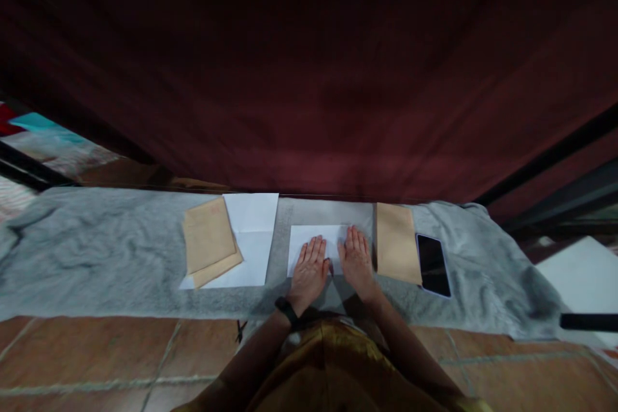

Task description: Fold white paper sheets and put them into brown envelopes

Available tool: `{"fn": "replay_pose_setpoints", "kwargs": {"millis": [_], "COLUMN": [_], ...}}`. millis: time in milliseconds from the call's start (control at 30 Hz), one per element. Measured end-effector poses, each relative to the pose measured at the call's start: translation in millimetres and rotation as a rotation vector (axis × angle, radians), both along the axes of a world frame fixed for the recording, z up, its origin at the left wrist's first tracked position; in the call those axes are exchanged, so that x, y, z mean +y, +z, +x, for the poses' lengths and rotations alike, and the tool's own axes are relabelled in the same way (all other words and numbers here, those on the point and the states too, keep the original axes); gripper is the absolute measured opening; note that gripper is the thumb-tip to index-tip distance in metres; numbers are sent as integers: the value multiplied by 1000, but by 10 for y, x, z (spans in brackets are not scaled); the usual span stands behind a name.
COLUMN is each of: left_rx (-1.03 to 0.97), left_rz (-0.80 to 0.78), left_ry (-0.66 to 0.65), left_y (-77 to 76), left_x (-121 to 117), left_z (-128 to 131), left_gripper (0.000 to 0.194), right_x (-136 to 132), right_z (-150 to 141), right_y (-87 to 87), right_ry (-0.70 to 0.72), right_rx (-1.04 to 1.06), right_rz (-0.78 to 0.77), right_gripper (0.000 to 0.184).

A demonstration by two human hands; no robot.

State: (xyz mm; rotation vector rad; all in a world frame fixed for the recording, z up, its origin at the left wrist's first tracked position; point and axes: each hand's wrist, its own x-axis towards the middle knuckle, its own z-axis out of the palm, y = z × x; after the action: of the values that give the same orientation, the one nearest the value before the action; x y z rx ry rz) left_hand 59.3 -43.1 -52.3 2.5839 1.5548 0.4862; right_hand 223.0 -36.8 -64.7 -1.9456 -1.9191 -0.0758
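Note:
A white sheet of paper (298, 236), apparently folded, lies flat on the grey cloth in front of me. My left hand (310, 270) presses down on its left half, fingers stretched out. On its right end rests my right hand (356, 262), also flat with the fingers extended. Just to the right is a brown envelope (396, 241), close to my right hand but not held. Over to the left, brown envelopes (210, 235) lie partly on top of larger white paper (255, 244) that shows a crease.
A phone (433, 264) with a dark screen lies beside the right envelope. Grey cloth (120, 244) covers the long narrow surface. Behind it hangs a dark red curtain (328, 109). Tiled floor (111, 354) shows at the near edge, and a white panel (584, 273) stands far right.

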Motion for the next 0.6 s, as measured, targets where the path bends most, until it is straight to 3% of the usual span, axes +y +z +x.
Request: {"fn": "replay_pose_setpoints", "kwargs": {"millis": [133,200,433,600], "left_rx": [49,60,24,-20], "left_rz": [-9,2,27,17], "left_ry": [-50,-60,67,179], "left_y": [-24,-33,-50,-96], "left_x": [4,-3,-35,-2], "left_z": [-45,-90,-294,-432], "left_gripper": [59,60,57,61], "right_x": [59,65,7,-34], "right_z": [-284,-389,-252,-53], "right_y": [21,0,-10,-24], "right_ry": [275,322,218,102], "right_rx": [50,56,-62,-37], "right_rz": [17,33,-35,20], "right_gripper": [53,52,51,54]}}
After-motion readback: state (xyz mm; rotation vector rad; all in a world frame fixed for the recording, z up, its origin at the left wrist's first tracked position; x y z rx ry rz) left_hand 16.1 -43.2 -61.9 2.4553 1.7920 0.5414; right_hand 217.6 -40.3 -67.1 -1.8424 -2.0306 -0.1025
